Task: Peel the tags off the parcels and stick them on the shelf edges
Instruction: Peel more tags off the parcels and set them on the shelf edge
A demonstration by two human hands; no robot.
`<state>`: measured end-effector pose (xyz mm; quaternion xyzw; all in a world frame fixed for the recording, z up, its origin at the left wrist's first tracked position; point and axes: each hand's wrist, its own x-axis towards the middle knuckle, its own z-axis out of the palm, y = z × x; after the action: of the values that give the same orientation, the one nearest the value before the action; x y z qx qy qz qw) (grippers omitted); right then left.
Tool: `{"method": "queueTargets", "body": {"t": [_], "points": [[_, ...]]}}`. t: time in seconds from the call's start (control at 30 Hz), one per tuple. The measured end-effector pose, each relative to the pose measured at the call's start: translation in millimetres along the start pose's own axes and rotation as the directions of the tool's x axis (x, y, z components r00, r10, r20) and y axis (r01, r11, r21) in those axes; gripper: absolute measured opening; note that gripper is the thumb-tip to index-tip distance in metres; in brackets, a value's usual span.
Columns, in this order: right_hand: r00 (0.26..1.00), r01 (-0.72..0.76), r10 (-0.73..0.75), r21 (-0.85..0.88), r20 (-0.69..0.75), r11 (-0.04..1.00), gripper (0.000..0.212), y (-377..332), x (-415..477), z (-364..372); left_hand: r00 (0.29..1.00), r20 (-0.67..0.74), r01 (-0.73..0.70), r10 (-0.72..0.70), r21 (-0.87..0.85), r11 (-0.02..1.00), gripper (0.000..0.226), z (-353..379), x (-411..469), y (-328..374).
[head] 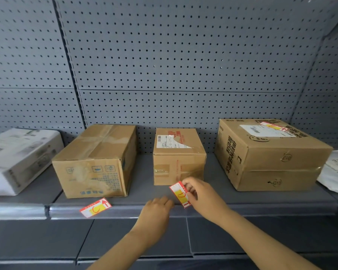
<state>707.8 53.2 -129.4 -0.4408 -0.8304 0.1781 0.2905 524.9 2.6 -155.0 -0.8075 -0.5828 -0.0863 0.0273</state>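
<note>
My right hand point(201, 195) pinches a red, white and yellow tag point(180, 194) marked "D", held just in front of the small middle parcel point(179, 158) and over the shelf edge point(242, 209). My left hand point(156, 209) rests with curled fingers on the shelf edge just left of that tag. A matching tag point(95, 208) marked "C" sticks on the shelf edge below the left brown parcel point(96, 162). The large right parcel point(269, 152) carries a tag point(273, 126) on its top.
A white box point(18, 158) lies at the far left of the shelf and a white mail bag point(336, 170) at the far right. A grey pegboard wall point(174, 65) backs the shelf. A lower shelf point(125, 240) sits beneath my arms.
</note>
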Motion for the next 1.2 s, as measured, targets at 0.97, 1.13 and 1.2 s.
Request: {"method": "queueTargets", "body": {"t": [0.97, 1.13, 1.2], "points": [[0.965, 0.193, -0.108, -0.376, 0.237, 0.906, 0.022, -2.0, 0.6, 21.8, 0.998, -0.063, -0.020, 0.019, -0.017, 1.000, 0.039, 0.7, -13.1, 4.4], [0.974, 0.147, -0.077, -0.335, 0.213, 0.931, 0.031, 0.0, 0.1, 23.0, 0.999, -0.040, -0.004, 0.003, -0.029, 1.000, 0.033, -6.4, -15.4, 0.3], [0.975, 0.127, -0.063, -0.299, 0.214, 0.946, 0.031, -2.2, -2.5, 20.1, 0.992, -0.112, -0.055, 0.053, -0.015, 0.998, 0.024, -9.5, -14.1, -0.6]]}}
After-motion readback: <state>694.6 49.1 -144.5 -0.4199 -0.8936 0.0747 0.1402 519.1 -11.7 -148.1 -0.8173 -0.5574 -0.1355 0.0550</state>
